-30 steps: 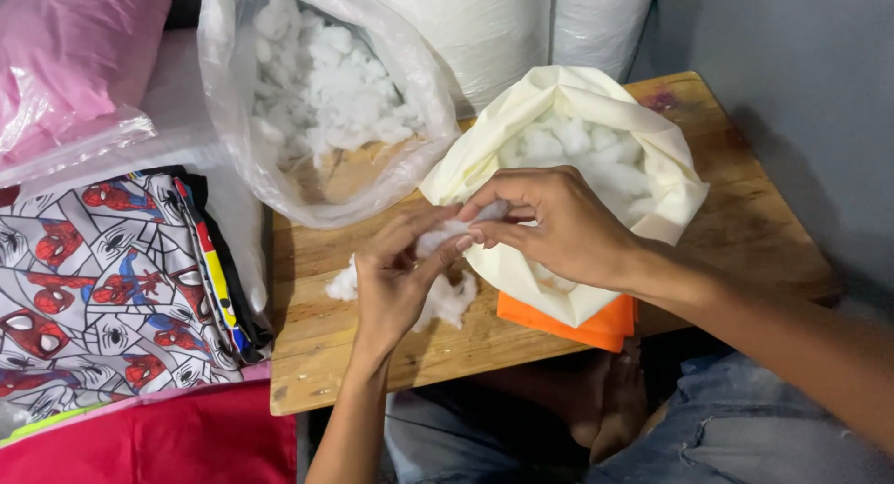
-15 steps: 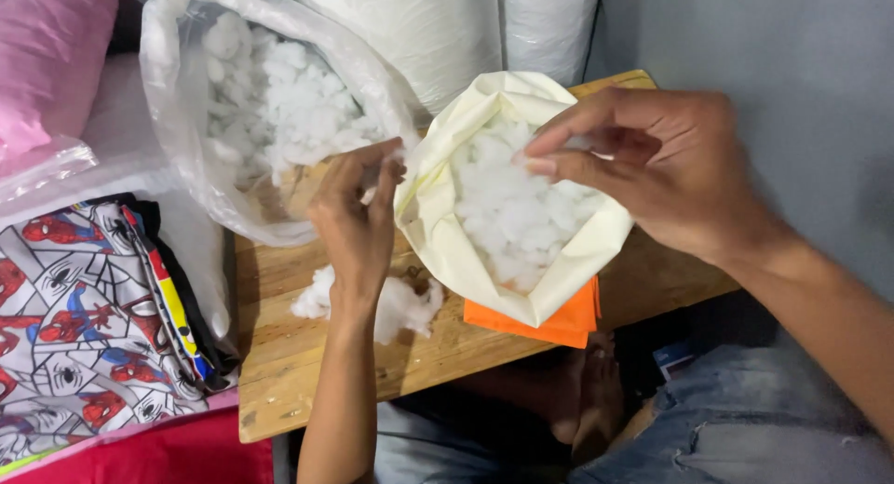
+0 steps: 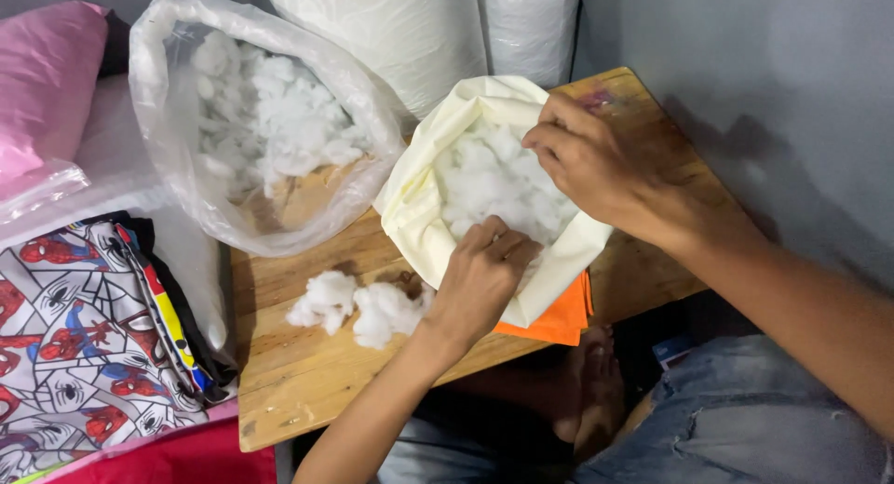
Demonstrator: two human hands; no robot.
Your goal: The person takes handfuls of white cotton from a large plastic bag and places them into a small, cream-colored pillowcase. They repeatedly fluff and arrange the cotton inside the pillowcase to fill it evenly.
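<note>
left hand (image 3: 484, 275) fingertips hidden in stuffing (image 3: 494, 181) | printed fabric (image 3: 74, 335) cut off by left edge

We find bare table (image 3: 307, 391) along the near edge, open to a hand. The clear plastic bag (image 3: 168, 121) blocks the far left; the cream cover (image 3: 419, 195) and both hands crowd the middle. Loose stuffing (image 3: 358, 307) lies between them. The grey wall (image 3: 745, 65) shuts the right side; white rolls (image 3: 410, 28) close the back.

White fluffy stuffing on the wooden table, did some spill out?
Yes. Two loose clumps of white fluffy stuffing lie bare on the wooden table, outside both the clear plastic bag and the cream fabric cover, beside the left hand.
</note>
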